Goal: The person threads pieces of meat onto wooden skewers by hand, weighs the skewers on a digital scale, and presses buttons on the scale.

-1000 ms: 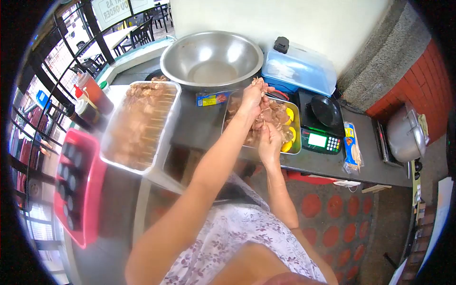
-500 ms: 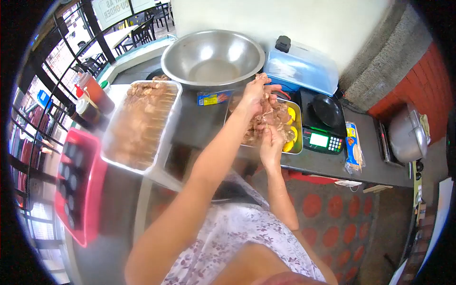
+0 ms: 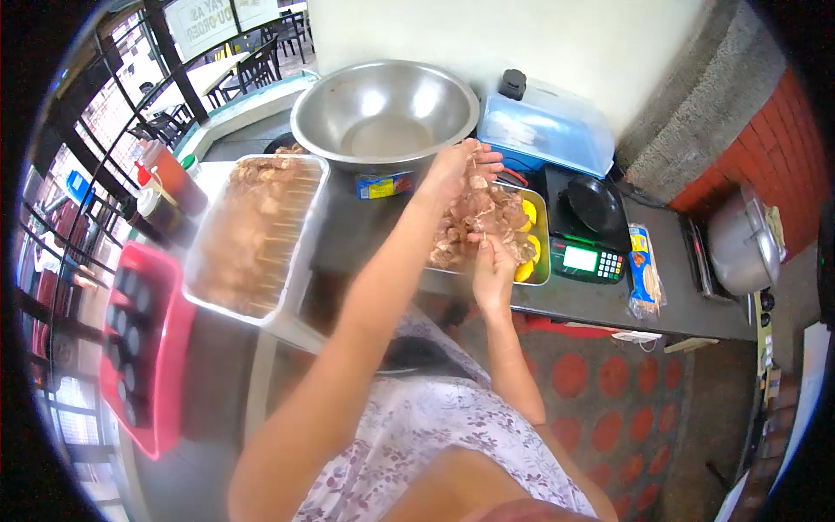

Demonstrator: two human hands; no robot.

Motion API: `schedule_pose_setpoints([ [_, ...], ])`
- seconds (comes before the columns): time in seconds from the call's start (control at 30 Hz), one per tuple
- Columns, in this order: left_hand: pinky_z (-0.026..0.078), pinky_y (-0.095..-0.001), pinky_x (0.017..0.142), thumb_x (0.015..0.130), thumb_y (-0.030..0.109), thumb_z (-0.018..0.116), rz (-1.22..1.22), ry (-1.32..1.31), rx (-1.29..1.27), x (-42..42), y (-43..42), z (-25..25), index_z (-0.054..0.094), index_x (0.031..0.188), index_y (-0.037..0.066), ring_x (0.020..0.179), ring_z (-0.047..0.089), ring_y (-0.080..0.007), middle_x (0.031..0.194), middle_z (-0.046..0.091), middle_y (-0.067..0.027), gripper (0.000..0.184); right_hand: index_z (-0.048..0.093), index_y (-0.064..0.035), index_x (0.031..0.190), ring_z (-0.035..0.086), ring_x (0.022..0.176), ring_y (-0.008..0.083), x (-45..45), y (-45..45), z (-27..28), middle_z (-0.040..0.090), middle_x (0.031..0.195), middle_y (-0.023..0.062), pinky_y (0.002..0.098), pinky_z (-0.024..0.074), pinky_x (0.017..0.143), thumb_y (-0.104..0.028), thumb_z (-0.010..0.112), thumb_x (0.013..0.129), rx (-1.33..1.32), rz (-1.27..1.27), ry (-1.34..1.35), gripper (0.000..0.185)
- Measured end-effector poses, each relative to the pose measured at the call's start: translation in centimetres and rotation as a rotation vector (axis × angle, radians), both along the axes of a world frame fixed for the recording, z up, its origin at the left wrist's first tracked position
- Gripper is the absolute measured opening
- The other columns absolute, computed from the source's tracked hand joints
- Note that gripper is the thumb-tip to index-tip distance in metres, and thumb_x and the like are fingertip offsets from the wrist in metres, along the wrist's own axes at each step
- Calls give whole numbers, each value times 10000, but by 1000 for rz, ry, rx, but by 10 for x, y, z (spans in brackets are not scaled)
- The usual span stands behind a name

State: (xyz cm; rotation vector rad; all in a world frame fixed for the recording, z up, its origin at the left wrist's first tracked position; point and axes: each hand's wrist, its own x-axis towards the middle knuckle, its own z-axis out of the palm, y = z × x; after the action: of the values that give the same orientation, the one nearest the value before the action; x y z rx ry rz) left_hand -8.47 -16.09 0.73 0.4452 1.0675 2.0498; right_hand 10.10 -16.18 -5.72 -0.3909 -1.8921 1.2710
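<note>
A skewer of raw meat (image 3: 477,193) stretches between my two hands over a metal tray (image 3: 544,252). My left hand (image 3: 449,174) supports its far end against the palm and fingers, which partly hide the meat. At the near end, my right hand (image 3: 493,274) pinches the thin stick between thumb and fingers. Beneath my hands the tray holds pieces of raw meat (image 3: 448,248) and yellow slices (image 3: 526,269) along its right side. To the left, a white tray (image 3: 306,248) holds rows of skewered meat (image 3: 248,230).
A large steel bowl (image 3: 383,143) stands behind a small blue-yellow packet (image 3: 383,186). Right of the tray are a digital scale (image 3: 587,261), a pack of sticks (image 3: 644,270) and a pot (image 3: 739,244). A blue lidded container (image 3: 548,130), sauce bottles (image 3: 174,174) and pink tray (image 3: 165,348) surround the work area.
My left hand has lowered slightly, and its fingers look straighter along the meat. My right hand still pinches the stick. The whole view has shifted a little.
</note>
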Motion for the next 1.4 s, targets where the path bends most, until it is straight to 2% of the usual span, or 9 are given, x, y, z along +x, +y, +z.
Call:
schedule_pose_setpoints([
  [0.1, 550, -431, 684, 955, 198, 423, 63, -122, 151, 9, 5, -8, 513, 970, -16, 792, 648, -338, 912, 630, -234, 233, 663, -5, 924, 599, 889, 272, 5, 8, 3, 653, 885, 140, 367, 448, 828, -192, 441, 958, 338, -81, -59, 293],
  [0.2, 549, -451, 586, 880, 146, 514, 64, 94, 173, 12, 8, -13, 539, 826, 4, 650, 630, -332, 739, 613, -207, 154, 644, 27, 988, 596, 961, 241, 3, 7, 0, 649, 1013, 141, 364, 454, 874, -192, 432, 969, 162, -15, -29, 305],
  [0.23, 543, -446, 545, 875, 164, 514, 107, -73, 303, 8, 24, -29, 541, 841, -1, 601, 629, -323, 729, 614, -206, 171, 639, 34, 1001, 593, 970, 240, -4, 14, -8, 640, 1049, 141, 355, 463, 875, -174, 423, 972, 257, 33, 87, 301],
  [0.3, 533, -429, 494, 884, 186, 497, 137, -103, 142, 11, 26, -20, 534, 868, -24, 612, 651, -319, 742, 627, -216, 214, 608, 47, 1047, 596, 950, 210, -2, 9, -7, 629, 1049, 134, 314, 480, 845, -154, 423, 971, -137, 152, 12, 284],
  [0.4, 524, -390, 450, 951, 246, 409, 212, -92, 55, 11, 26, -15, 523, 857, -39, 546, 641, -305, 723, 621, -210, 321, 582, 45, 1088, 573, 914, 154, -14, 30, -38, 623, 1019, 87, 288, 469, 831, -162, 421, 981, 98, 91, 24, 283],
  [0.8, 512, -407, 414, 950, 234, 403, 186, -186, 78, 7, 23, -18, 495, 910, -28, 534, 634, -330, 755, 614, -237, 281, 578, 32, 1110, 511, 795, 89, -13, 37, -39, 590, 927, 19, 237, 436, 715, -160, 406, 987, -108, 124, -36, 286],
  [1.0, 529, -409, 466, 943, 299, 448, 169, -41, 101, 0, 21, -22, 446, 1099, -48, 595, 644, -350, 797, 618, -237, 381, 596, 10, 1083, 410, 640, 35, -12, 23, -27, 506, 768, -48, 192, 333, 550, -178, 412, 991, -71, 112, 71, 279],
  [1.2, 540, -408, 511, 887, 165, 579, -2, 27, 29, 24, 2, -12, 553, 957, -77, 617, 646, -304, 782, 625, -203, 254, 613, -1, 1022, 293, 538, 6, -10, 33, -30, 337, 632, -90, 202, 199, 456, -182, 438, 987, -108, 48, 49, 254],
  [1.4, 547, -376, 554, 857, 89, 588, 54, 107, -93, 27, -1, 2, 593, 828, -48, 650, 661, -264, 758, 655, -172, 140, 611, -1, 1031, 294, 545, 3, -10, 40, -34, 347, 646, -92, 197, 200, 459, -186, 441, 987, 28, 47, 44, 255],
])
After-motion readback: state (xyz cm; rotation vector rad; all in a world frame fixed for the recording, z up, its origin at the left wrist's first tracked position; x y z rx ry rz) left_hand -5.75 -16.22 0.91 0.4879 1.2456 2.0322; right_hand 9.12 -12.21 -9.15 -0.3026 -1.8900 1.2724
